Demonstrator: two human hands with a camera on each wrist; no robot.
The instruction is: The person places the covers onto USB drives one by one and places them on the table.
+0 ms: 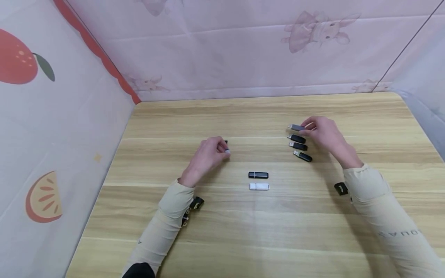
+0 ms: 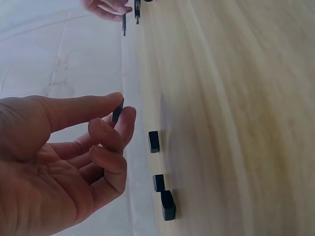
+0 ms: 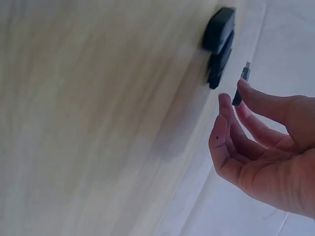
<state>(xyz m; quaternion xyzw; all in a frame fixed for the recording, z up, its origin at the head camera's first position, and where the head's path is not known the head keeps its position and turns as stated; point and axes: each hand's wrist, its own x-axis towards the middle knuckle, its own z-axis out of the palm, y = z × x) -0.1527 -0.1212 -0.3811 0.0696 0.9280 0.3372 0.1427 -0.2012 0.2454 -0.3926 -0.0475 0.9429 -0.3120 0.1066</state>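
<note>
Between thumb and fingertip, my left hand pinches a small cap, pale in the head view and dark in the left wrist view. A bit of a black piece shows just beyond that hand. My right hand pinches a grey USB stick by its rear end, its metal plug bare and pointing left. Below it in the head view lie three black USB sticks, the upper, the middle and the lower, plugs also bare. Small dark pieces lie near the left hand.
A black USB stick and a white one lie closed in the middle of the wooden table. Printed cloth hangs along the back edge. Black camera mounts sit at both wrists.
</note>
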